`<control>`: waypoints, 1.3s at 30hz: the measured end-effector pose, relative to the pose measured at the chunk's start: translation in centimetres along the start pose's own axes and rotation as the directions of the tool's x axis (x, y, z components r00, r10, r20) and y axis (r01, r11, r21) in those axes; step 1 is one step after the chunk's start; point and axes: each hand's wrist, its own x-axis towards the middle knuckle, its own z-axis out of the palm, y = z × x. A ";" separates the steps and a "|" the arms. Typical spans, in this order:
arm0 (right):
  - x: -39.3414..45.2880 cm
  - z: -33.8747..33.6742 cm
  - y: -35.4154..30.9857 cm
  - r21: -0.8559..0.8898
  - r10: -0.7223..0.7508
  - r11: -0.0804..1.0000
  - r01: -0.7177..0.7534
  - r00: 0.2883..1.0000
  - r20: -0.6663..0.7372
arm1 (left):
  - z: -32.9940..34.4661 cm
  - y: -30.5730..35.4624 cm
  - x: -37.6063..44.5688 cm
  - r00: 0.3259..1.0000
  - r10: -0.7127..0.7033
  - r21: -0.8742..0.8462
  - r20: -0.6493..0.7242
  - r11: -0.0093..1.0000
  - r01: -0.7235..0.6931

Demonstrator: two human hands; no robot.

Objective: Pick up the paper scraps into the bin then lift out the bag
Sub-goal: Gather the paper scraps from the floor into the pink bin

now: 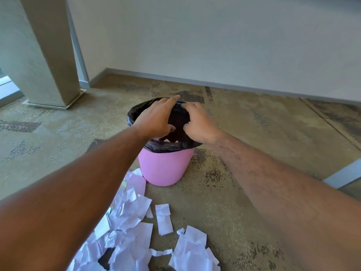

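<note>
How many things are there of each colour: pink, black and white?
Pink: 1, the bin.
Black: 1, the bag lining it.
White: 1 heap of paper scraps on the floor, too overlapped to count singly.
Total: 3.

head cam: single wide-angle view | looks forward and down from above | near, both forearms fill the foreground | faces the pink bin (pixel 163 167) on carpeted floor (pixel 254 133), wall (pixel 214 36) behind
</note>
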 end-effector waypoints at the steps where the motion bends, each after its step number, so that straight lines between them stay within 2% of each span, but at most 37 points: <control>1: -0.3 -0.2 0.1 -0.010 -0.025 1.000 0.025 0.999 -0.027 | 0.3 0.2 -0.3 1.000 0.002 -0.011 -0.006 1.000 -0.002; 6: -1.9 -1.0 0.9 -0.033 -0.106 0.994 0.102 0.982 -0.156 | 1.6 1.7 -2.5 0.995 0.050 -0.053 -0.092 0.997 -0.055; 10: -4.6 -1.4 2.5 -0.092 -0.136 0.988 0.120 0.973 -0.187 | 3.3 3.3 -5.2 0.978 0.130 -0.040 -0.161 0.990 -0.138; 13: -8.3 -0.5 5.0 -0.172 -0.172 0.974 0.146 0.974 -0.145 | 5.3 4.2 -7.5 0.935 0.276 0.027 -0.221 0.960 -0.277; 15: -11.2 0.7 7.0 -0.243 -0.161 0.960 0.142 0.985 -0.061 | 6.9 4.8 -9.0 0.906 0.373 0.090 -0.199 0.928 -0.363; 17: -14.1 2.0 8.5 -0.283 -0.120 0.951 0.126 0.992 0.039 | 8.6 5.6 -10.5 0.885 0.450 0.107 -0.122 0.892 -0.439; 19: -17.0 3.0 9.4 -0.293 -0.066 0.951 0.103 0.989 0.132 | 10.2 6.6 -12.2 0.885 0.466 0.053 -0.018 0.884 -0.465; 22: -21.1 4.6 10.1 -0.280 0.022 0.959 0.046 0.972 0.234 | 12.3 8.2 -14.6 0.860 0.436 -0.029 0.264 0.895 -0.445; 25: -24.9 6.7 11.1 -0.273 0.118 0.962 -0.021 0.932 0.343 | 14.6 9.0 -16.7 0.751 0.374 -0.108 0.545 0.919 -0.380; 28: -28.6 9.2 12.0 -0.273 0.200 0.959 -0.073 0.859 0.471 | 16.9 8.9 -18.9 0.623 0.324 -0.059 0.712 0.912 -0.406; 30: -30.9 10.9 12.7 -0.313 0.264 0.944 -0.100 0.800 0.539 | 18.3 8.5 -20.1 0.561 0.258 0.027 0.786 0.893 -0.449; 33: -33.4 13.3 13.6 -0.355 0.337 0.925 -0.138 0.732 0.592 | 20.1 8.0 -21.2 0.521 0.208 0.108 0.827 0.852 -0.512; 36: -34.2 14.8 14.0 -0.360 0.339 0.923 -0.139 0.738 0.584 | 21.2 8.1 -21.3 0.519 0.191 0.140 0.833 0.835 -0.533; 39: -33.9 15.8 13.7 -0.373 0.322 0.919 -0.125 0.785 0.530 | 22.2 8.1 -21.3 0.520 0.171 0.144 0.837 0.847 -0.511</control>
